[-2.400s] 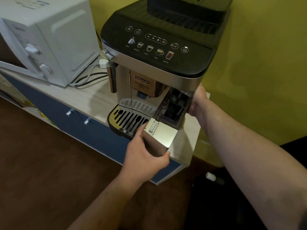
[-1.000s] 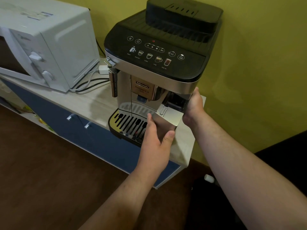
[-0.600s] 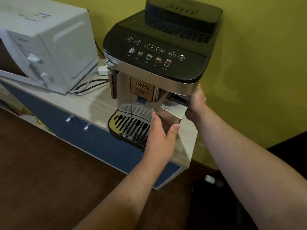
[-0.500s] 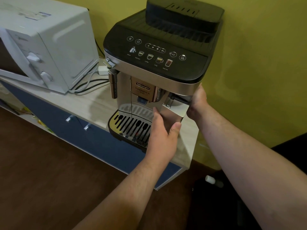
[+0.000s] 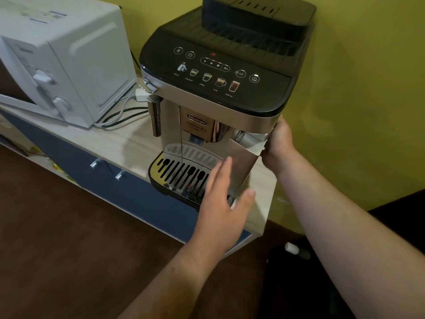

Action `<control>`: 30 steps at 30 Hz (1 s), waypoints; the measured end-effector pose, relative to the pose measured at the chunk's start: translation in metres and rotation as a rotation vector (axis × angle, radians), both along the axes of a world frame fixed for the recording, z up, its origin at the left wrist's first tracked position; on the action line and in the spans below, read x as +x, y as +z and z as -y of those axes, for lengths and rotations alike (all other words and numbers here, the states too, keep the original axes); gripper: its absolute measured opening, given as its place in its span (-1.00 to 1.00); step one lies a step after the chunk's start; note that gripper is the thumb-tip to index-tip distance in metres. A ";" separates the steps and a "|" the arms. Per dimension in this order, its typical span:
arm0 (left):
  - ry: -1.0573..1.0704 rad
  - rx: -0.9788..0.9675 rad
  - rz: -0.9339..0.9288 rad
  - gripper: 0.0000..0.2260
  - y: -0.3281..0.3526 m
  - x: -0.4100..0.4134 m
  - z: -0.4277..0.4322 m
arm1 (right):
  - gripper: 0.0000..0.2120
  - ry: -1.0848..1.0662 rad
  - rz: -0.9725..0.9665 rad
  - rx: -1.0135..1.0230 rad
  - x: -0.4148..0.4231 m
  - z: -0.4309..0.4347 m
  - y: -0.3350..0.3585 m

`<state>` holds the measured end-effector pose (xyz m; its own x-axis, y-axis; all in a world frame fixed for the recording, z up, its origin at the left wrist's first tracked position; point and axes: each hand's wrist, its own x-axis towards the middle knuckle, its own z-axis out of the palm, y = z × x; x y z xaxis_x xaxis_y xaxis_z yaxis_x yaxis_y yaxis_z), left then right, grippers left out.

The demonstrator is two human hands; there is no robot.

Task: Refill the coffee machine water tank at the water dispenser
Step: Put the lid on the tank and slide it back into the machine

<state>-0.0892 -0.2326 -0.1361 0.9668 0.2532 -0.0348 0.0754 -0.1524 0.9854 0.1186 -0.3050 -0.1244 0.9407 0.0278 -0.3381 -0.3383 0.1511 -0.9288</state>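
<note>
Water tank [image 5: 247,155] sits flush in the coffee machine [image 5: 216,93], left hand [image 5: 222,208] open and empty, right hand [image 5: 279,143] gripping the machine's side.

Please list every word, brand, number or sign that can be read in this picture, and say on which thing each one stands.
"DeLonghi": badge on the front of the coffee machine.
"MAGNIFICA EVO": under that badge, faint.
"x2": round button on the black control panel.
"Steam", "Espresso", "Coffee", "Long", "Over Ice": small captions under the drink icons, only just readable.
Power sign: round button at the panel's right end.
Labels on the microwave: too blurred to read.
</note>
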 end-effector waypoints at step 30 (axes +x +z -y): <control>-0.276 0.365 -0.057 -0.21 -0.016 0.043 0.005 | -0.52 0.220 0.048 -0.143 0.006 0.017 0.001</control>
